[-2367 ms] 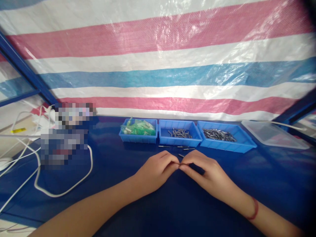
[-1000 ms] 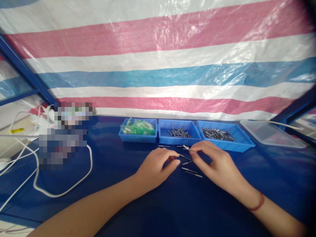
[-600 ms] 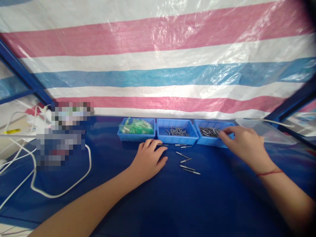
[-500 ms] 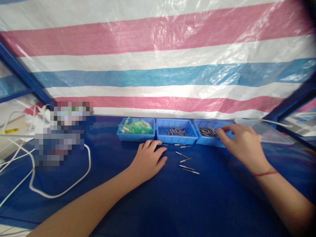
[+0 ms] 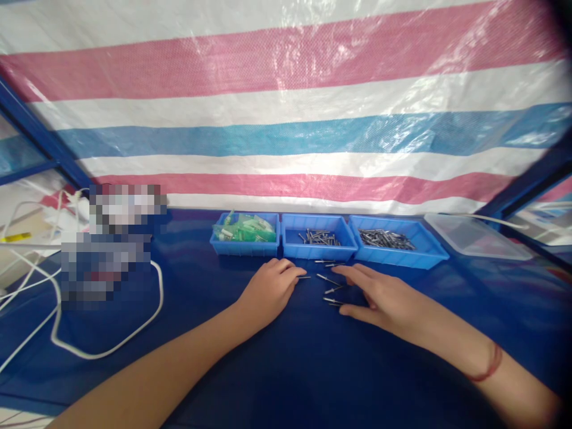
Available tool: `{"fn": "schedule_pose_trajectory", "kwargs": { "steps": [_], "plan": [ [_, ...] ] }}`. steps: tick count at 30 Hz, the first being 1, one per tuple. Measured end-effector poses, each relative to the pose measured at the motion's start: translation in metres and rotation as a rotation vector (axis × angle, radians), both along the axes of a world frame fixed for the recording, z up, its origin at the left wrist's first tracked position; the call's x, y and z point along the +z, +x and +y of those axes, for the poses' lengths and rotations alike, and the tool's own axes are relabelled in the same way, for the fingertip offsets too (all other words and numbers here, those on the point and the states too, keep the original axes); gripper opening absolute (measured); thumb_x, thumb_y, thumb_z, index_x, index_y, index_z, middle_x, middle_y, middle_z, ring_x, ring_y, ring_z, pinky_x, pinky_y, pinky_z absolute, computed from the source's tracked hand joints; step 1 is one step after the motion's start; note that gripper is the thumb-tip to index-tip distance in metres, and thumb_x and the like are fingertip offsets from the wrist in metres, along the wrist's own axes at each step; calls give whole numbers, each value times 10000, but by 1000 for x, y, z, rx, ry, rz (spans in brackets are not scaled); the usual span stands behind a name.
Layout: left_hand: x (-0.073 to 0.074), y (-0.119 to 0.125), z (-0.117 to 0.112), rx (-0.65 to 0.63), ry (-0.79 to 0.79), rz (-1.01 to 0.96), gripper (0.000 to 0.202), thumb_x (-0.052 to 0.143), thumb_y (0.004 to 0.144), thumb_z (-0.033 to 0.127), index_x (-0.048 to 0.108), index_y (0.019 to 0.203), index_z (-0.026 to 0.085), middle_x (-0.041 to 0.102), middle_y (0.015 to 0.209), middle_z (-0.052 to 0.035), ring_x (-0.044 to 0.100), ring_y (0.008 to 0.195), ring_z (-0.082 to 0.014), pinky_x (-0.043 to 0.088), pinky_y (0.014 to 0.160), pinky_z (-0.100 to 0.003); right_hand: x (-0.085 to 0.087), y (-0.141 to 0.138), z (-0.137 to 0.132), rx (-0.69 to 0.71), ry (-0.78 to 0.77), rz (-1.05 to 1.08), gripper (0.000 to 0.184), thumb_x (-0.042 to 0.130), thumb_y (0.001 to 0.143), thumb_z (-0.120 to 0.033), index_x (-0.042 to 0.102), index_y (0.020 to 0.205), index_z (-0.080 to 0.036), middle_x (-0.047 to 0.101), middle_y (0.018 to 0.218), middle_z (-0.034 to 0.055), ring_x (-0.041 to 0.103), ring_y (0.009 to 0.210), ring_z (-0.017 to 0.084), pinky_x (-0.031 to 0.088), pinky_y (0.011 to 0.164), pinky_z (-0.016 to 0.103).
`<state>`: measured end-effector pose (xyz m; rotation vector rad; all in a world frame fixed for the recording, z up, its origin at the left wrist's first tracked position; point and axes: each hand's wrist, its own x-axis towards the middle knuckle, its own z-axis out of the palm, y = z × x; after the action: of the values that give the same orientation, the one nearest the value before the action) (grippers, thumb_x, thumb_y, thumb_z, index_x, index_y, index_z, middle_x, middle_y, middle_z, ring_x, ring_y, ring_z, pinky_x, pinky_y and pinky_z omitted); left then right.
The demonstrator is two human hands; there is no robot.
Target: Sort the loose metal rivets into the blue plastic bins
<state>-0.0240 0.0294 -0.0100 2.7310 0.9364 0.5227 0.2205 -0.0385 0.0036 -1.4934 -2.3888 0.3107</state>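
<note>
Rivets (image 5: 328, 279) — shiny metal; bins (image 5: 319, 251) — plastic

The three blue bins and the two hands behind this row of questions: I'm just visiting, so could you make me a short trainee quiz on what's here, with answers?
1. Multiple choice: where is the green plastic?
A) In the left bin
B) In the middle bin
C) In the right bin

2. True or false: the right hand has a red band around its wrist.

3. Short answer: what sticks out past the fingertips of the left hand?

Key:
1. A
2. True
3. A thin metal pin
</note>
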Motion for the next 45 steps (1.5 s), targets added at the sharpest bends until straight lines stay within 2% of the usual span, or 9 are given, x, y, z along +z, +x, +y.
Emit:
{"fn": "schedule_pose_trajectory", "kwargs": {
  "steps": [5, 11, 14, 20, 23, 26, 34, 39, 45],
  "plan": [
    [0, 1, 1, -8, -35, -30, 280, 395, 966, 209, 617, 1135, 181, 637, 1062, -67, 570, 932, -186, 446, 870, -347, -9, -5, 6, -69, 131, -53, 503, 488, 909, -400, 428, 1364, -194, 500, 1335, 145, 661, 960, 267, 568, 789, 421],
    [0, 3, -1, -78, -91, -67, 274, 400, 962, 198, 611, 1136, 187, 630, 1074, -64, 571, 959, -183, 450, 867, -334, -15, -11, 8, -79, 153, -118, 487, 443, 930, -377, 429, 1372, -172, 519, 1324, 139, 633, 1036, 280, 541, 864, 444],
    [0, 5, -4, -83, -172, -187, 270, 407, 958, 197, 610, 1136, 183, 621, 1069, -67, 575, 996, -178, 450, 898, -315, -11, -16, 8, -89, 118, -83, 424, 435, 934, -364, 490, 1320, -196, 534, 1305, 113, 629, 1032, 261, 531, 876, 424],
    [1, 12, -19, -21, -349, -479, 228, 484, 930, 208, 621, 1110, 188, 629, 1056, -61, 600, 949, -164, 475, 852, -274, -2, -31, 3, -141, -15, 363, 275, 541, 884, -417, 636, 1069, -236, 639, 1072, 59, 619, 721, 161, 517, 648, 297],
    [3, 13, -26, -44, -388, -526, 224, 503, 923, 209, 618, 1114, 189, 632, 1037, -55, 600, 914, -152, 479, 808, -253, -4, -40, -1, -145, -104, 578, 223, 534, 890, -403, 664, 881, -222, 653, 848, 36, 608, 747, 174, 493, 670, 289],
    [6, 14, -30, -48, -402, -554, 213, 515, 920, 207, 620, 1104, 183, 634, 1023, -50, 596, 893, -141, 474, 782, -235, -9, -46, -3, -163, -177, 728, 223, 550, 879, -401, 653, 835, -208, 644, 793, 31, 600, 762, 180, 482, 683, 288],
    [5, 14, -31, -40, -422, -536, 256, 551, 907, 250, 586, 1147, 167, 616, 1002, -52, 584, 863, -129, 466, 761, -226, -13, -48, -6, -172, -110, 841, 146, 583, 875, -347, 639, 868, -212, 616, 842, 15, 549, 729, 139, 444, 624, 248],
    [7, 14, -33, 4, -377, -420, 200, 517, 926, 309, 633, 885, 151, 614, 859, -32, 573, 839, -143, 437, 781, -250, -12, -48, -8, -168, -26, 799, 95, 590, 874, -304, 629, 854, -220, 606, 830, 11, 541, 719, 134, 435, 611, 245],
    [7, 14, -32, -33, -389, -384, 174, 532, 916, 307, 627, 894, 163, 607, 868, -27, 573, 819, -139, 427, 757, -244, -16, -52, -8, -168, 13, 812, 77, 602, 867, -283, 610, 824, -219, 589, 793, 10, 535, 685, 133, 436, 593, 252]
  ]
}}
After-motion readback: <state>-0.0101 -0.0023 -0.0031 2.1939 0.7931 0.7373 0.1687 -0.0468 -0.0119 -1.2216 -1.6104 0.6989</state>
